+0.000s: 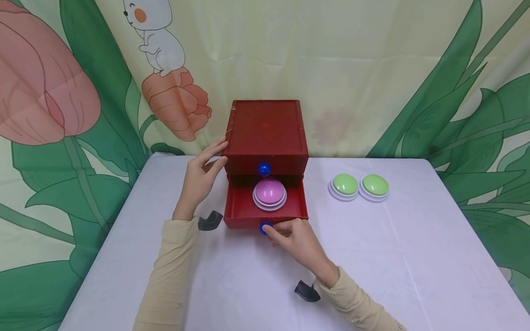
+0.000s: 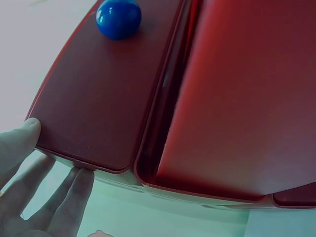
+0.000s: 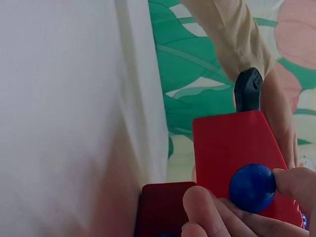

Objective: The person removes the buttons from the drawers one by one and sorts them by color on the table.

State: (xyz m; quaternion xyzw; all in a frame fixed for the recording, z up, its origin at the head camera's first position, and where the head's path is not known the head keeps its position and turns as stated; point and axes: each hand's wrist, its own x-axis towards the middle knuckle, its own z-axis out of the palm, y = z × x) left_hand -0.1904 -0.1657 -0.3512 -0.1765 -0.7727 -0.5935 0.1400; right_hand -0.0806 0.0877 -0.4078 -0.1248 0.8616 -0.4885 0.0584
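Note:
A small red drawer cabinet (image 1: 267,128) stands on the table with its lower drawer (image 1: 244,219) pulled out. Inside that drawer sits a pink dome (image 1: 270,191) on a round white base. The right hand (image 1: 296,241) pinches the lower drawer's blue knob (image 3: 252,188) between thumb and fingers. With extended fingers, the left hand (image 1: 200,179) touches the cabinet's left side near the top front corner; its thumb lies at the front edge in the left wrist view. The upper drawer is closed, and its round blue knob (image 1: 264,169) has no hand on it.
Two green domes on white bases, a left one (image 1: 345,185) and a right one (image 1: 375,185), stand side by side right of the cabinet. Behind the white table (image 1: 372,266) hangs a printed curtain (image 1: 265,50). Black wrist-camera pieces stick out beside both sleeves.

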